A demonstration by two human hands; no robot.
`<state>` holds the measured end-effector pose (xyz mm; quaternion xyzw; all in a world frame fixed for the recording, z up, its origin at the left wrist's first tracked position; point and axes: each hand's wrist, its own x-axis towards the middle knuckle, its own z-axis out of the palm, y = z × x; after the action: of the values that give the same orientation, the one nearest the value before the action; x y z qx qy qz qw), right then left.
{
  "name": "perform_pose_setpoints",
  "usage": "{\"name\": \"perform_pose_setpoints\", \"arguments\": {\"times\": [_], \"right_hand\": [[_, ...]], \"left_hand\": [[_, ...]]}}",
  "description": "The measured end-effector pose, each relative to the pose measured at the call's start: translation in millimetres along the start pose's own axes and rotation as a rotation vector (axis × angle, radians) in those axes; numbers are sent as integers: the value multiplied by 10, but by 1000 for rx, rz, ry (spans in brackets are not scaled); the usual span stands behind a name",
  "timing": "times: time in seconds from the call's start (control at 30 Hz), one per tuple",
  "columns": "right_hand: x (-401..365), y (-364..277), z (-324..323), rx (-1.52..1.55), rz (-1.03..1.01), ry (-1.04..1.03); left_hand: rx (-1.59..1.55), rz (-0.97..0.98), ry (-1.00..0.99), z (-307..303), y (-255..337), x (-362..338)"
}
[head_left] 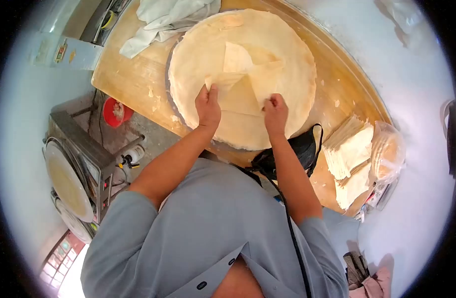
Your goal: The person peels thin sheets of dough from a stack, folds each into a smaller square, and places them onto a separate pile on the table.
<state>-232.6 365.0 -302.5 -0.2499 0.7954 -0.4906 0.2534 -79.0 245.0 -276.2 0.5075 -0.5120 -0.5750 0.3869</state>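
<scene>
Grey shirt [203, 218] below; left hand [208, 107] lies flat on, right hand [276, 114] fingers [269, 103] pinch, thin folded dough sheet [238, 97].

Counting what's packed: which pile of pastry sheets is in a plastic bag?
The rightmost pile, inside a clear bag; the folded piles beside it and the round stack lie bare.

Pale cream flatbread [282, 39], honey-tan wooden table [123, 74], red bucket [116, 112], grey-white cloth [163, 20].
</scene>
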Motion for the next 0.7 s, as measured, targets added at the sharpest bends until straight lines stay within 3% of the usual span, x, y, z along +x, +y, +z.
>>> {"name": "perform_pose_setpoints", "arguments": {"times": [0.03,0.07,0.13,0.17,0.23,0.27,0.33,0.4,0.47,0.5,0.57,0.6,0.67,0.7], "right_hand": [[-7,46,-65,338,196,59],[-38,97,-146,335,196,57],[-121,72,-271,806,283,200],[-164,58,-291,803,283,197],[-255,-126,-324,680,163,306],[-310,-144,-368,564,103,269],[-351,-123,-359,459,32,256],[-354,-175,-346,354,-41,240],[-339,-368,-334,-299,-413,121],[-321,-430,-258,-300,-413,119],[-274,-523,-56,-402,-517,-59],[-239,-507,-5,-400,-518,-57],[-173,-424,79,-564,-571,-336],[-182,-380,80,-561,-571,-333]], "left_hand": [[11,7,-3,-6,3,-5],[9,4,-1,-10,5,-23],[116,-14,-98,-14,86,-69],[113,-16,-95,2,125,-111],[252,-19,-314,98,186,-206],[250,-22,-313,162,40,-226],[567,654,-471,283,-291,-256],[722,694,-566,307,-362,-331],[880,710,-689,317,-404,-369],[879,708,-687,309,-358,-352],[1140,527,-1023,242,-217,-318],[1143,528,-1023,180,-271,-342],[950,749,-840,-1,-420,-436],[954,751,-841,-123,-397,-471]]}}
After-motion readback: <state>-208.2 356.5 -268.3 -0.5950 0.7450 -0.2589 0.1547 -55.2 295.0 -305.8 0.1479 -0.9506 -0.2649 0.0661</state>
